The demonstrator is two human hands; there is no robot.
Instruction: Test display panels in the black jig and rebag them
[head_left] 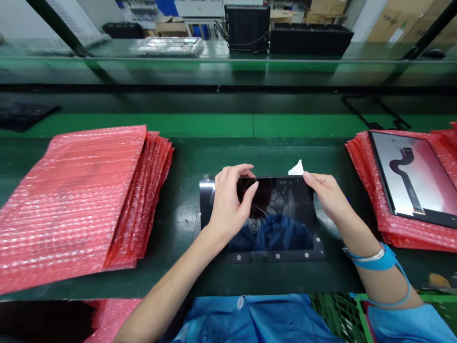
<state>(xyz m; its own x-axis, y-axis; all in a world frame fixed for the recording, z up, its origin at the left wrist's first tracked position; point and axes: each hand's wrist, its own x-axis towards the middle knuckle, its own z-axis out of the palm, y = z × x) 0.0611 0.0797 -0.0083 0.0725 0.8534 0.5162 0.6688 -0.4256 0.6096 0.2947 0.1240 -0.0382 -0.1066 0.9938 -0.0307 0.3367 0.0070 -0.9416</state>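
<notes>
A glossy black display panel (282, 214) lies on a dark fixture plate (274, 256) on the green bench in front of me. My left hand (228, 200) rests on the panel's upper left part, with fingers curled and thumb and forefinger pinched over the top edge. My right hand (326, 193) is at the panel's upper right corner, fingers closed on a small white film tab (296, 168) that sticks up there. A blue wrist strap (374, 259) circles my right wrist.
A thick stack of red bubble-wrap bags (82, 200) lies at the left. At the right, another panel with a flex cable (414, 176) rests face down on more red bags (367, 190). Black trays (310, 38) and a monitor (248, 26) stand on the rear shelf.
</notes>
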